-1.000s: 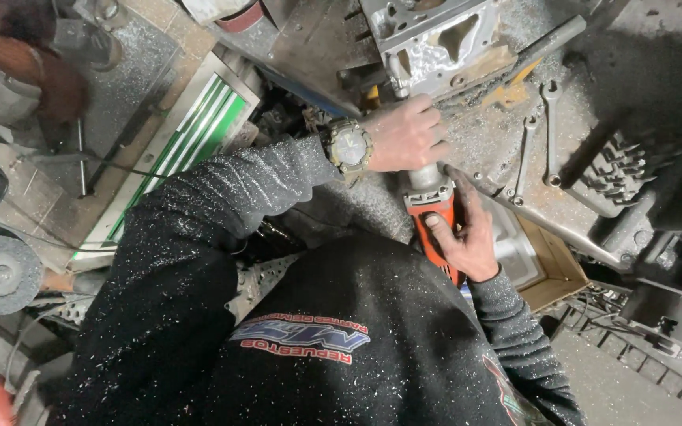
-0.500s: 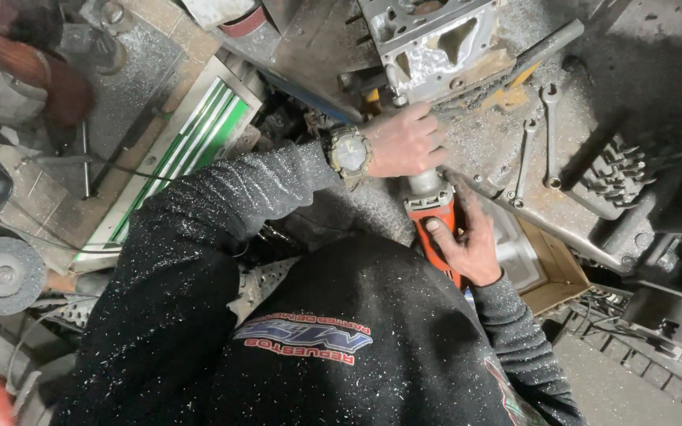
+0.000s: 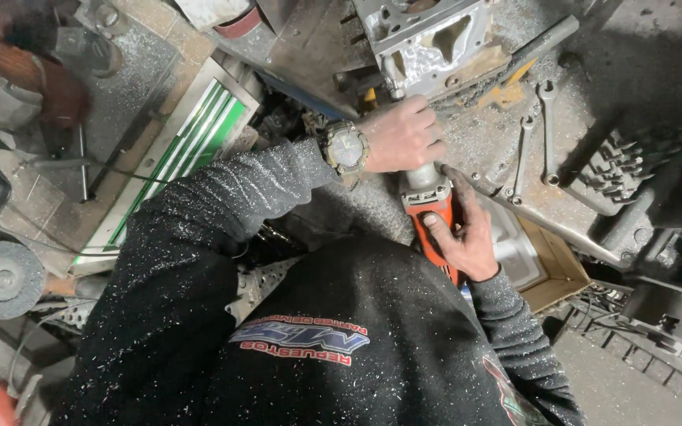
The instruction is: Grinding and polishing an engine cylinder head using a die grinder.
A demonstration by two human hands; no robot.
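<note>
Closest to the camera is the dark sweater (image 3: 294, 347) of the person, full of small pale chips, with a printed logo on the chest. Just beyond it, the right hand (image 3: 463, 233) is closed around the orange body of a grinder (image 3: 432, 213), thumb on top of the housing, fingers wrapped on the far side. The grinder points away from the person, towards a metal block. Its grey front part goes under the left hand (image 3: 404, 134), which grips the neck of the tool tightly, knuckles up. On the left wrist sits a watch (image 3: 346, 147) with a dark round face. The tip of the grinder is hidden by the left hand, so I cannot tell if it touches the metal.

Just past the left hand lies the metal block (image 3: 428, 39), grey and shiny, with openings and bolt holes, on a dirty bench (image 3: 483, 134) covered with metal dust. To the right of the hands two wrenches (image 3: 534, 134) lie side by side on the bench, and beside the right hand there is an open cardboard box (image 3: 554, 264).

On the left side, well apart from the hands, a white panel with green stripes (image 3: 191, 150) leans, and at the left edge a round grey grinding disc (image 3: 0, 278) lies low.
</note>
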